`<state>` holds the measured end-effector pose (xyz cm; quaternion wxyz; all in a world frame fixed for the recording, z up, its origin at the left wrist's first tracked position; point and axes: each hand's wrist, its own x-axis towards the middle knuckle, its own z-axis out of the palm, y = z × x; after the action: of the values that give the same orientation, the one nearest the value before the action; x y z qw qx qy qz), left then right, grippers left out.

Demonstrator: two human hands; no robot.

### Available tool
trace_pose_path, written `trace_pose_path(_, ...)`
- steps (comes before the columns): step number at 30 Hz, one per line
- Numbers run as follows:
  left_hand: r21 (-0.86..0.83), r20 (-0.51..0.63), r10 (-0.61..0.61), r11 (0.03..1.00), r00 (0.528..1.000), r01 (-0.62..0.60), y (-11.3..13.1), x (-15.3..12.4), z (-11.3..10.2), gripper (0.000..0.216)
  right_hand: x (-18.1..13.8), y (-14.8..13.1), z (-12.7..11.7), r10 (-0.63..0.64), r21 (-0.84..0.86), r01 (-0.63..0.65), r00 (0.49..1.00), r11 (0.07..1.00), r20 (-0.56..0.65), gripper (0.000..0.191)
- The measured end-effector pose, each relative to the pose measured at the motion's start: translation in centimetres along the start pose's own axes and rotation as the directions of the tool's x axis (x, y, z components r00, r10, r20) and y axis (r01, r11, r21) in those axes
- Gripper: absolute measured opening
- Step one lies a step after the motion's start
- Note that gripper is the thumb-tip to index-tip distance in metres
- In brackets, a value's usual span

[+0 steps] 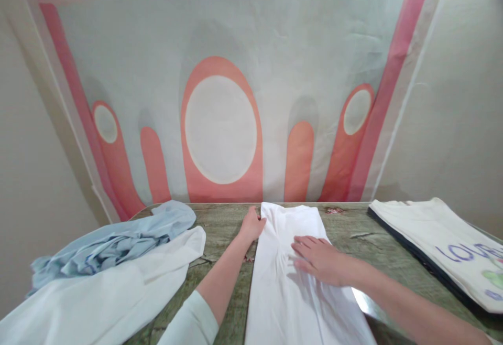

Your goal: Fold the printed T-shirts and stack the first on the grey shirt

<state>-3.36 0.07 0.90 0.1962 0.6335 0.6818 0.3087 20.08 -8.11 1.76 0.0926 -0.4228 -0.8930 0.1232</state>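
Nearest, a white garment (pixel 271 298) lies lengthwise on the tabletop (pixel 223 229), running under the right hand's fingers, while a loose white cloth (pixel 106 298) spreads left of both hands. The right hand (pixel 318 261) extends its fingers, slightly apart, over the garment's middle. Right of them lies a lettered cream fabric (pixel 428 229); left, crumpled light-blue cloth (pixel 113 250). Farther, the left hand's (pixel 252 225) fingers curl at the garment's far-left corner; whether they pinch it, I cannot tell. Beyond them stands a patterned wall (pixel 338 46).

Beyond the hands (pixel 320 262), a pale grey panel (pixel 275 25) is edged with pink bands (pixel 398 62) and printed with coral arches (pixel 223 193) and white ovals (pixel 220 130); to either side, plain walls (pixel 451 104) are seen. Beneath, a wood-grained counter (pixel 353 229) is spread.
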Motion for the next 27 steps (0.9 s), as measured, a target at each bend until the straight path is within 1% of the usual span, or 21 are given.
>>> trace_pose_path(2, 0.007, -0.026, -0.014, 1.000, 1.000, 0.014, 0.2, 1.2, 0.4, 0.049, 2.2, 0.2, -1.6, 0.018, 0.014, -0.019, 0.996, 1.000, 0.084, 0.041)
trace_pose_path(3, 0.010, -0.040, -0.017, 1.000, 0.999, 0.017, 0.3, 1.5, 0.6, 0.046, 3.3, 0.3, -2.1, 0.042, 0.005, -0.043, 0.996, 0.999, 0.085, 0.040)
trace_pose_path(4, 0.014, -0.053, -0.014, 1.000, 0.999, 0.015, 0.3, 1.6, 0.7, 0.043, 4.4, 0.5, -2.3, 0.066, -0.016, -0.066, 0.997, 0.998, 0.036, 0.039)
trace_pose_path(5, 0.019, -0.063, -0.006, 1.000, 0.998, 0.007, 0.2, 1.7, 0.8, 0.041, 5.3, 0.8, -2.2, 0.080, -0.038, -0.082, 0.996, 0.996, -0.043, 0.037)
trace_pose_path(7, 0.034, -0.081, 0.020, 0.999, 0.996, -0.017, 0.1, 1.4, 1.0, 0.037, 6.6, 1.3, -1.1, 0.076, -0.071, -0.090, 0.981, 0.993, -0.181, 0.039)
trace_pose_path(8, 0.046, -0.090, 0.031, 0.999, 0.995, -0.027, 0.0, 1.3, 1.0, 0.035, 6.9, 1.6, -0.3, 0.072, -0.077, -0.091, 0.973, 0.993, -0.218, 0.043)
trace_pose_path(9, 0.062, -0.098, 0.039, 0.998, 0.994, -0.033, -0.1, 1.1, 1.0, 0.034, 7.1, 1.9, 0.6, 0.073, -0.077, -0.093, 0.971, 0.993, -0.227, 0.047)
trace_pose_path(12, 0.130, -0.112, 0.057, 0.991, 0.992, -0.042, 0.0, 0.6, 1.0, 0.032, 6.8, 2.8, 2.5, 0.097, -0.068, -0.112, 0.976, 0.991, -0.195, 0.054)
trace_pose_path(15, 0.206, -0.111, 0.067, 0.978, 0.992, -0.043, 0.3, 0.2, 1.0, 0.030, 6.4, 3.3, 3.1, 0.126, -0.060, -0.139, 0.974, 0.988, -0.188, 0.056)
trace_pose_path(17, 0.246, -0.112, 0.077, 0.968, 0.991, -0.047, 0.5, 0.0, 1.1, 0.032, 6.3, 3.6, 3.2, 0.144, -0.043, -0.158, 0.963, 0.987, -0.226, 0.056)
trace_pose_path(18, 0.261, -0.111, 0.089, 0.964, 0.990, -0.057, 0.5, 0.1, 1.1, 0.034, 6.4, 3.7, 3.3, 0.152, -0.029, -0.165, 0.954, 0.986, -0.257, 0.056)
trace_pose_path(20, 0.270, -0.096, 0.163, 0.954, 0.982, -0.131, 0.5, 0.6, 1.2, 0.036, 6.7, 4.2, 3.6, 0.163, 0.011, -0.169, 0.928, 0.986, -0.336, 0.056)
trace_pose_path(23, 0.243, -0.059, 0.290, 0.932, 0.955, -0.268, 0.0, 2.3, 1.3, 0.036, 7.2, 5.3, 4.1, 0.195, 0.097, -0.169, 0.859, 0.981, -0.473, 0.050)
trace_pose_path(25, 0.221, -0.036, 0.327, 0.924, 0.944, -0.311, -0.4, 3.9, 1.2, 0.035, 7.5, 6.1, 4.2, 0.209, 0.129, -0.166, 0.811, 0.978, -0.546, 0.046)
trace_pose_path(27, 0.209, -0.018, 0.337, 0.922, 0.941, -0.326, -1.0, 5.3, 1.0, 0.032, 7.6, 6.8, 4.3, 0.207, 0.119, -0.170, 0.788, 0.978, -0.579, 0.044)
